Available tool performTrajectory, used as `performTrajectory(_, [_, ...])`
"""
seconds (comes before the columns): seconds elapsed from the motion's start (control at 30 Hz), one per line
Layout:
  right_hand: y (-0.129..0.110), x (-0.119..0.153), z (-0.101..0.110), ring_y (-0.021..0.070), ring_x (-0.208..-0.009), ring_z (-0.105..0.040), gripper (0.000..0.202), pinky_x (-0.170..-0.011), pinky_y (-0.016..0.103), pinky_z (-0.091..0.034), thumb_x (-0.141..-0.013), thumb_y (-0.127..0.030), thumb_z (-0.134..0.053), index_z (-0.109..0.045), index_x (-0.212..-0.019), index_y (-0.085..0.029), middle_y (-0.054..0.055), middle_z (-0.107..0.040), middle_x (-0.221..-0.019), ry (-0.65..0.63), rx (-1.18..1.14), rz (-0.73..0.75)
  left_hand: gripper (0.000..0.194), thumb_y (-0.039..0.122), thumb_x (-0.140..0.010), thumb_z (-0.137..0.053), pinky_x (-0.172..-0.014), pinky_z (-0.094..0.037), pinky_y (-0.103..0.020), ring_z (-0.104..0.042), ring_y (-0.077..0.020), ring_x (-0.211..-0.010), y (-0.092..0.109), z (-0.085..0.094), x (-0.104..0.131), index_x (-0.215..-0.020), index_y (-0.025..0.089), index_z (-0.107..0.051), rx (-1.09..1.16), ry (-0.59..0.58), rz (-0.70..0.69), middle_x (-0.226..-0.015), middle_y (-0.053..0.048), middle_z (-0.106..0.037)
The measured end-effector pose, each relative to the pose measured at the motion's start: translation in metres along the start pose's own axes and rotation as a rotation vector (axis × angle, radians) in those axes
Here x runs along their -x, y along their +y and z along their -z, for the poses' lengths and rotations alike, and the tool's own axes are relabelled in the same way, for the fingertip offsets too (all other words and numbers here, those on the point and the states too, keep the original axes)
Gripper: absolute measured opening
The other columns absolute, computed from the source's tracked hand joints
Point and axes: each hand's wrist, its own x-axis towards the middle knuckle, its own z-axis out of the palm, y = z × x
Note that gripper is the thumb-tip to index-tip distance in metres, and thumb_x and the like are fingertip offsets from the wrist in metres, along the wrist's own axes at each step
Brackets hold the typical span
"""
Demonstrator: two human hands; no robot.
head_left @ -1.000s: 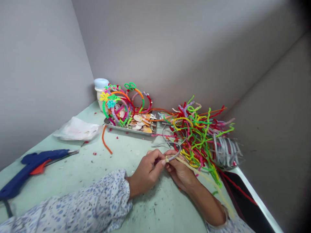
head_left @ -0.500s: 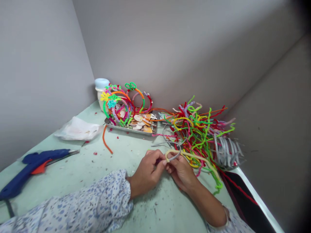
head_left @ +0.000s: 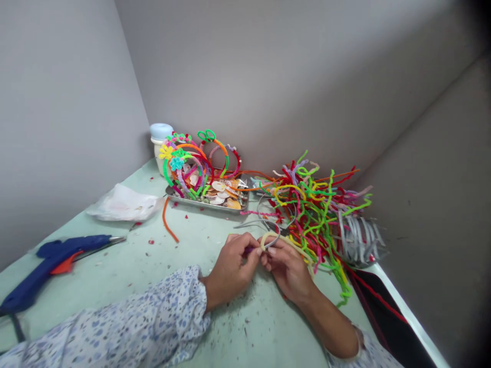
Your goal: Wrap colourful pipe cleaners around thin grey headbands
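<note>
My left hand [head_left: 233, 263] is closed, its thumb and forefinger pinching one end of a thin grey headband [head_left: 279, 234]. A pale yellow pipe cleaner [head_left: 263, 240] loops round at that end. Something purple shows between my left fingers, mostly hidden. From the right, my right hand [head_left: 290, 271] is closed at the same spot, fingertips on the pipe cleaner beside the headband. The pipe cleaner's tail runs behind the right hand and comes out past its knuckles. The headband's free end points left, above my left hand.
A heap of coloured pipe cleaners [head_left: 318, 204] lies right, beside bundled grey headbands [head_left: 360, 240]. Decorated headbands [head_left: 187, 163] stand in a metal tray [head_left: 207, 206]. Leftward are a blue glue gun [head_left: 65, 255], a white plastic packet [head_left: 125, 203], a lidded jar [head_left: 161, 133] and an orange pipe cleaner [head_left: 165, 222].
The pale yellow pipe cleaner's tail has swung from lying out over the heap to close behind my right hand. The headband has tipped slightly left and down.
</note>
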Motion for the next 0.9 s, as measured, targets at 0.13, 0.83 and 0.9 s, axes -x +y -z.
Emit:
performTrajectory(0.13, [0.000,-0.001,0.000,0.0108,-0.058,-0.049,0.018,-0.051,0.021,-0.038,-0.073,-0.033,-0.068,-0.068,-0.083,-0.018,0.001,-0.058,-0.070,0.033,0.001,0.020,0.015,0.023,-0.087,-0.049,-0.076,-0.038,-0.029,-0.053,-0.0168,-0.077,0.001,-0.001,-0.001,-0.076,0.019,-0.059,0.003,-0.019,0.006,-0.075,-0.001,-0.063])
performTrajectory(0.83, [0.003,-0.003,0.000,0.0074,-0.050,-0.045,0.018,-0.044,0.019,-0.034,-0.080,-0.037,-0.063,-0.063,-0.084,-0.020,-0.001,-0.054,-0.069,0.143,0.021,0.179,0.017,0.020,-0.087,-0.052,-0.081,-0.041,-0.030,-0.059,-0.0164,-0.082,-0.008,0.001,-0.006,-0.092,0.018,-0.068,0.016,0.090,-0.036,-0.084,-0.003,-0.068])
performTrajectory(0.9, [0.004,-0.002,0.003,0.0073,-0.049,-0.044,0.019,-0.044,0.019,-0.034,-0.082,-0.039,-0.061,-0.061,-0.085,-0.020,-0.002,-0.053,-0.067,0.180,0.066,0.249,0.016,0.020,-0.087,-0.052,-0.080,-0.040,-0.030,-0.059,-0.0158,-0.079,-0.008,0.000,-0.006,-0.091,0.018,-0.067,-0.009,0.103,-0.048,-0.081,-0.002,-0.067])
